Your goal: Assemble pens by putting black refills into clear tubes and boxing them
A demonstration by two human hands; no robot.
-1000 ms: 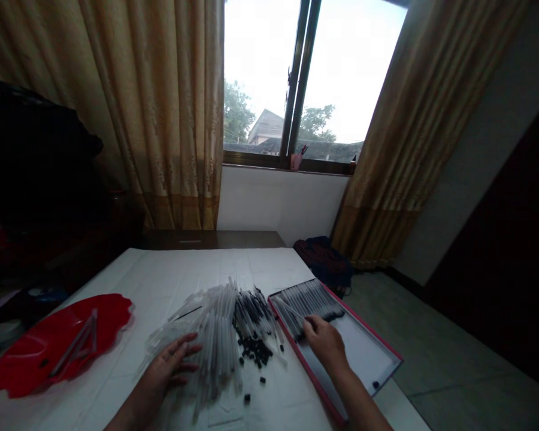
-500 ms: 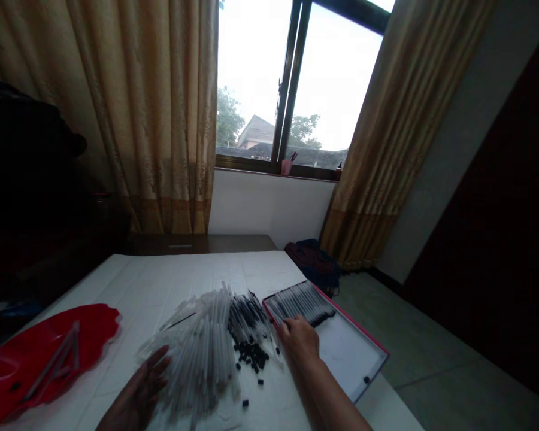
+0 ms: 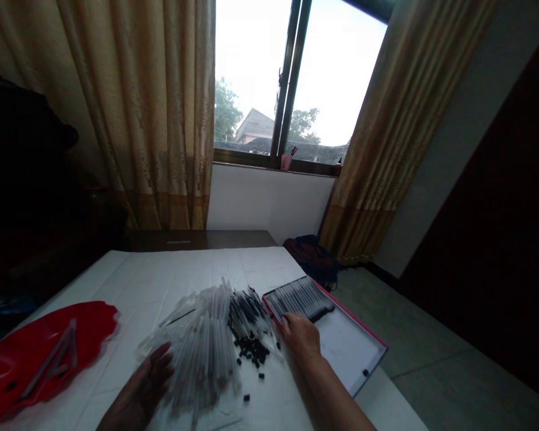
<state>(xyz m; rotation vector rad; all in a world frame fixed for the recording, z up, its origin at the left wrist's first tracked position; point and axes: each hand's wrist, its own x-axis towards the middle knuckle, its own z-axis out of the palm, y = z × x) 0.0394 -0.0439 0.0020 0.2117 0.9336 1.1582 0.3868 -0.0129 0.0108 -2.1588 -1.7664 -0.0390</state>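
The right hand [image 3: 302, 338] worked at the left rim of the shallow tray [image 3: 348, 350], beside the row of slim clear pieces [image 3: 296, 299] laid side by side in it. Doing this well, it seemed, called for keeping each piece parallel to its neighbour, its dark end in line with the others, and for setting it down lightly — a hard push could have skewed the row. The tray lay along the right edge of the table [image 3: 139, 278], its outer corner apparently past that edge, so pressing there would have been unwise.

The right forearm came in from the near side, the wrist nearly straight and the knuckles up. Its fingers were bent and drawn together over the rim; whether they pinched a piece could not be told. The left hand [image 3: 150, 374] was open and held nothing visible, fingers loosely spread, palm turned towards the loose clear tubes [image 3: 209, 350] — these fanned out towards the near edge. Between that heap and the tray lay the dark-tipped pieces [image 3: 247, 308] and small black caps [image 3: 254, 348]. A red dish [image 3: 87, 329] sat by the table's left edge.
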